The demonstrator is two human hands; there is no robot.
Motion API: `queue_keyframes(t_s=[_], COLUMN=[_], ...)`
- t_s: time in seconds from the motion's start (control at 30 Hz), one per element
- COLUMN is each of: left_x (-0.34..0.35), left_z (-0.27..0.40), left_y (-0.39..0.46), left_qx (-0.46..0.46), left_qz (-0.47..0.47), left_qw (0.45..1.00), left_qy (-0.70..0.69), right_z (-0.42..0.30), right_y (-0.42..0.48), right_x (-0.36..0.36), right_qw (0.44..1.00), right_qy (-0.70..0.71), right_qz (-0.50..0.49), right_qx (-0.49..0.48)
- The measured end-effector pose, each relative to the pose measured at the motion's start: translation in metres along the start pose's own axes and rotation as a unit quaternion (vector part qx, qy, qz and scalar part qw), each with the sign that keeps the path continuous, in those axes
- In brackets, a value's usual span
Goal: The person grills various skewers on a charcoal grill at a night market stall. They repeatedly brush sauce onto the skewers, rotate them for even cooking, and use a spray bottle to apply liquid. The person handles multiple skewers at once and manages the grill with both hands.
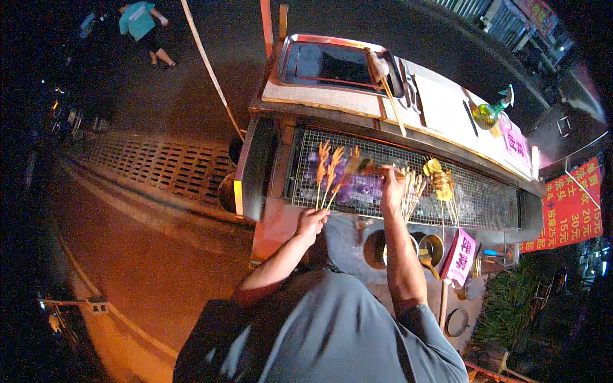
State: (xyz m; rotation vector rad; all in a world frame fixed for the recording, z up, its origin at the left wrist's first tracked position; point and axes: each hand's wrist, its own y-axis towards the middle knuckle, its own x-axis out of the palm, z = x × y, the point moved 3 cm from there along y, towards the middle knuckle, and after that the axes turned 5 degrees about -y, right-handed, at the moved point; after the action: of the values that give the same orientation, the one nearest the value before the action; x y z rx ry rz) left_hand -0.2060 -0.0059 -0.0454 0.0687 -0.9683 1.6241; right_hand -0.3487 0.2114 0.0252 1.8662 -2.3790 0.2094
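My left hand (312,223) grips the stick ends of three skewers (331,173), which look like chicken feet and reach over the left part of a wire-mesh charcoal grill (483,201). In my right hand (392,187) is a basting brush (355,166), its head blurred beside the rightmost of these skewers. Pale skewers (413,191) lie on the mesh just right of that hand. Farther right rest browned skewers (441,182) with yellow round slices. Purple-looking coals (366,187) glow beneath the mesh.
Behind the grill, a white-topped shelf (440,103) carries a metal tray (330,67), tongs (409,88) and a spray bottle (487,115). Nearer me stand a pot with a brush (427,261) and a pink printed bag (459,258). A pole (210,67) rises left; a person (141,28) walks beyond.
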Motion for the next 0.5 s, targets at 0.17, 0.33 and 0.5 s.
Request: queue_keyframes(t_s=[0.17, 0.33, 0.5], left_x=[0.002, -0.003, 0.002], left_z=[0.005, -0.030, -0.025], left_y=[-0.006, 0.018, 0.018], left_qx=[0.021, 0.041, 0.026], left_qz=[0.059, 0.053, 0.003], left_qw=[0.997, 0.996, 1.000], left_qy=[0.035, 0.057, -0.010], right_z=[-0.007, 0.018, -0.005], right_y=[0.030, 0.064, 0.059], right_x=[0.021, -0.001, -0.003], right_qw=[0.961, 0.942, 0.893], right_qy=[-0.259, -0.285, -0.440], right_qz=[0.036, 0.070, 0.085], right_qx=[-0.090, -0.165, -0.035])
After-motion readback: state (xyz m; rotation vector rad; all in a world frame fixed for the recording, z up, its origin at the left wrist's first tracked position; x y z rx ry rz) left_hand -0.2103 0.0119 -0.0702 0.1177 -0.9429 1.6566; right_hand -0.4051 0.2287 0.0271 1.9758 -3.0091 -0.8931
